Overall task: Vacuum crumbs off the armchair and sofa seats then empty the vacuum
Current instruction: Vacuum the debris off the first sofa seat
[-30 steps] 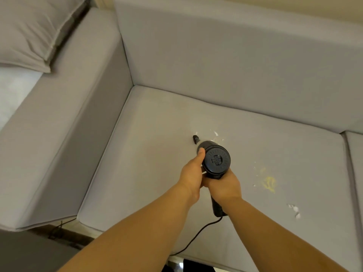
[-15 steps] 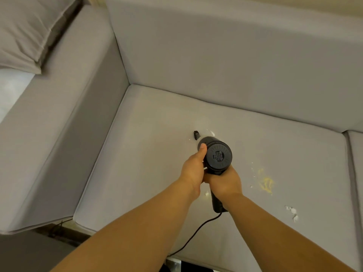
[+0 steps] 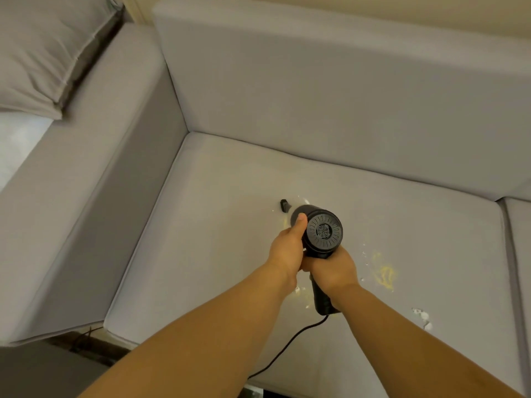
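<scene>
A black handheld vacuum (image 3: pixel 324 231) points down and away from me at the grey sofa seat (image 3: pixel 218 254). Its nozzle tip (image 3: pixel 284 204) touches the cushion beside a few white crumbs (image 3: pixel 305 201). My left hand (image 3: pixel 287 249) wraps the left side of the body, thumb on top. My right hand (image 3: pixel 334 268) grips the handle below. Its black cord (image 3: pixel 287 351) trails toward the seat's front edge. Yellow crumbs (image 3: pixel 385 275) and white crumbs (image 3: pixel 422 318) lie to the right of my hands; a few more sit under my wrists (image 3: pixel 300 291).
The sofa backrest (image 3: pixel 330 96) rises behind the seat and the armrest (image 3: pixel 86 179) runs along the left. A grey pillow (image 3: pixel 43 50) lies at the far left on a white surface. A second seat cushion (image 3: pixel 520 254) begins at the right.
The nozzle has shifted slightly left and forward across the cushion. Fewer white crumbs show around the tip than a second ago. Both hands keep the same hold.
</scene>
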### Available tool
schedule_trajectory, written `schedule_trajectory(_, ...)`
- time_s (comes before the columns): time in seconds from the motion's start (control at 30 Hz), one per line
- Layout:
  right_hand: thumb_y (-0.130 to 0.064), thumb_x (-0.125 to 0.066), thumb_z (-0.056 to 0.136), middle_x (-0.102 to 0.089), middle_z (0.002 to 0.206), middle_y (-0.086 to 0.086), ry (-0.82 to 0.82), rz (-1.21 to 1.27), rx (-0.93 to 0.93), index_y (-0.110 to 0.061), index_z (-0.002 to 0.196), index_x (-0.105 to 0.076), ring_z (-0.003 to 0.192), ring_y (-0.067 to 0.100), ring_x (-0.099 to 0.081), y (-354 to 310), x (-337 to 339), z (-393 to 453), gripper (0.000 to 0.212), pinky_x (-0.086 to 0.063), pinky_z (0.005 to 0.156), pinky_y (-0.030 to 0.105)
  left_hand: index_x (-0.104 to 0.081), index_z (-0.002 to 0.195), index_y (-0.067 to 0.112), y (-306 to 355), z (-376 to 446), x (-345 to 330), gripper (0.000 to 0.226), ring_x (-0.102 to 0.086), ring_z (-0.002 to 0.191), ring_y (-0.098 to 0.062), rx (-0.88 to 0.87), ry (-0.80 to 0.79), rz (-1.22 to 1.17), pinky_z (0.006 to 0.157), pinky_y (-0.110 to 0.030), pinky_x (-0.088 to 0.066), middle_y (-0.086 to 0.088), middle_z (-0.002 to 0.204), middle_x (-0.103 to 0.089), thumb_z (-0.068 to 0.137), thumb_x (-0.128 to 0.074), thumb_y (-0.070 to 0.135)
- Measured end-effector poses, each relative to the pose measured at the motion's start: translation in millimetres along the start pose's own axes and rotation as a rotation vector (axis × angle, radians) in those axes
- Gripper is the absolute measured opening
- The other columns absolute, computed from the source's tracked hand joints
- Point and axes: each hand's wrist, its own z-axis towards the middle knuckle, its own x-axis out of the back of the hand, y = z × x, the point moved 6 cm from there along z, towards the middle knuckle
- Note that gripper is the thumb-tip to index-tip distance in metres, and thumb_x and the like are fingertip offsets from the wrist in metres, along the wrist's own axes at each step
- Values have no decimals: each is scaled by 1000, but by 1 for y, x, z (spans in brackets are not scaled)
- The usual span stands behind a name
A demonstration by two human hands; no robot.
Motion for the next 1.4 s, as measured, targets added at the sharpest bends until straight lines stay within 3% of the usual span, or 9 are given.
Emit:
schedule_trajectory(0.17,-4,-74,65,-71,67,-4,-43,14,5,-28,83,-66,68,20,-65,13,-6,-14,31,-49,60,31,-55,121,16,-20,-11,10,49,-62,103,-21,-26,72,-46,83,-36,-53,-3,112,-65,90,-50,53)
schedule_trajectory(0.3,-7,-74,63,-71,77,1,-72,-4,-20,-25,91,-67,73,22,-66,15,-5,-13,34,-50,61,31,-55,124,12,-19,-13,9,52,-61,108,-26,-11,74,-42,95,-43,-50,-8,115,-64,91,-50,52)
schedule_trajectory(0.43,-7,-73,61,-70,71,1,-25,-13,-15,-23,84,-67,70,25,-66,16,11,-11,29,-55,64,36,-56,124,13,-19,-12,-5,53,-61,107,-24,0,14,-31,88,-37,-51,-6,115,-65,90,-51,53)
schedule_trajectory(0.6,-1,-73,64,-70,71,3,73,49,11,-27,82,-65,72,30,-66,10,45,-2,32,-58,72,45,-56,125,16,-11,-5,-44,53,-60,110,-24,-20,-63,6,99,-43,-47,-4,117,-65,89,-51,55)
schedule_trajectory(0.73,-2,-75,63,-70,66,-3,61,33,32,-28,82,-65,69,26,-65,0,58,19,34,-57,72,44,-56,124,19,-3,9,-60,52,-59,108,-22,-25,-51,13,97,-43,-49,-3,115,-64,88,-50,57)
schedule_trajectory(0.87,-3,-73,63,-70,79,5,35,-12,11,-24,92,-65,76,30,-66,-1,60,30,36,-58,74,44,-56,124,19,-3,20,-63,54,-59,109,-22,-2,-33,-2,95,-40,-50,-3,116,-64,88,-49,58)
schedule_trajectory(0.93,-4,-74,63,-70,76,2,55,-12,10,-26,87,-65,75,28,-66,2,65,28,34,-58,72,42,-57,124,18,-4,18,-67,54,-59,108,-21,3,-54,-3,89,-37,-51,-3,115,-65,88,-49,58)
schedule_trajectory(1.17,-3,-74,64,-69,67,-3,102,3,10,-27,81,-64,71,25,-66,7,88,18,31,-58,72,44,-57,125,18,-8,7,-89,53,-59,110,-21,15,-110,28,94,-38,-49,-3,117,-65,90,-48,56)
schedule_trajectory(1.4,-3,-75,64,-71,78,4,35,57,0,-26,87,-64,79,30,-66,-7,76,36,35,-58,78,47,-60,118,17,9,24,-84,49,-59,108,-24,-9,-51,26,98,-44,-48,-5,113,-66,89,-50,56)
